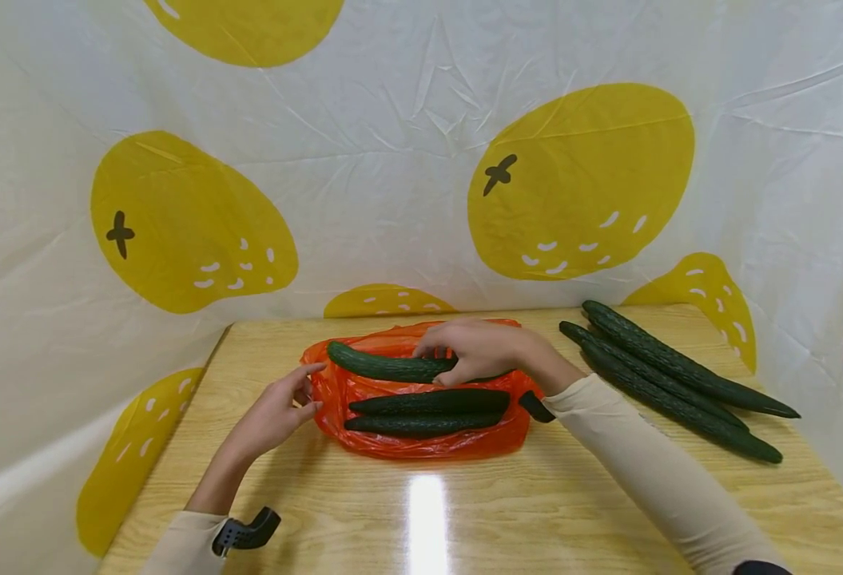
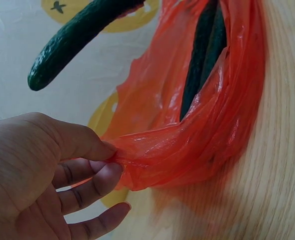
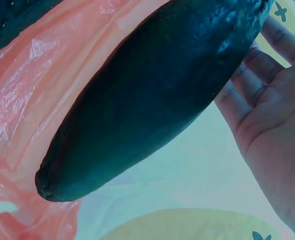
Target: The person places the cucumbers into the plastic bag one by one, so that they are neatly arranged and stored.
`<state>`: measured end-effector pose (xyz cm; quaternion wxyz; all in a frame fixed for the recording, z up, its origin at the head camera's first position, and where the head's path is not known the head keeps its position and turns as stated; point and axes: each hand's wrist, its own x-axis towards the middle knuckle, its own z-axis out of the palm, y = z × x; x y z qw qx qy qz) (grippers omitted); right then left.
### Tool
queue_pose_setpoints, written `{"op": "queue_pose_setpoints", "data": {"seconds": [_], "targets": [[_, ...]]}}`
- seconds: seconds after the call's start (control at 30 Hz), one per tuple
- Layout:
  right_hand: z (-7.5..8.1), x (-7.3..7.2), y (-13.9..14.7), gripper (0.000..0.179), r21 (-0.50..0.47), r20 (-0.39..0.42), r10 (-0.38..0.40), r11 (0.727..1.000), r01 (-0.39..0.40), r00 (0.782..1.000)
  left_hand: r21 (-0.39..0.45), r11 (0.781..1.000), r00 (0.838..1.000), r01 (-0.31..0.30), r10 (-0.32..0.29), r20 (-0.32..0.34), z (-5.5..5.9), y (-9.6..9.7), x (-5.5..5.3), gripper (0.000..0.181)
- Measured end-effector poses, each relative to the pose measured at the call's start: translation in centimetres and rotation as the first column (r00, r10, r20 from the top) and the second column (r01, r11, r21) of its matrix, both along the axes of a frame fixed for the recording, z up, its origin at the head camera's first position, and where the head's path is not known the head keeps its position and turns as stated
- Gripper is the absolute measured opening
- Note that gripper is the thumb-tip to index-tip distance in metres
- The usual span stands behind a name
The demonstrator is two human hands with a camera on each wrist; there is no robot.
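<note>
An orange-red plastic bag (image 1: 450,450) lies spread on the table, its mouth facing up. Two dark green cucumbers (image 1: 431,402) rest side by side inside it. My right hand (image 1: 482,349) grips another cucumber (image 1: 381,366) from above, over the far part of the bag. In the right wrist view this cucumber (image 3: 147,105) hangs beside the bag, its near end free. At the bag's left end is my left hand (image 1: 273,411). The left wrist view shows its thumb and finger pinching the bag's rim (image 2: 137,155), other fingers loosely bent.
Three long cucumbers (image 1: 680,359) lie slanted at the right of the wooden table (image 1: 335,511). A white sheet (image 1: 378,200) with yellow fruit prints stands behind the table and along its sides. Each wrist wears a black strap device (image 1: 248,533).
</note>
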<state>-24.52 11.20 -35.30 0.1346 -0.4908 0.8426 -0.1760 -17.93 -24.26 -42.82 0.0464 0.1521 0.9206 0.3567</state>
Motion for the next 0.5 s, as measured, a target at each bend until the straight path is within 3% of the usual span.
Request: {"op": "queue_pose_setpoints", "data": {"seconds": [0.5], "targets": [[-2.7, -1.2, -1.1, 0.044, 0.054, 0.003, -0.001, 0.999, 0.001, 1.000, 0.000, 1.000, 1.000, -0.006, 0.006, -0.011, 0.0, -0.1, 0.0, 0.062]]}}
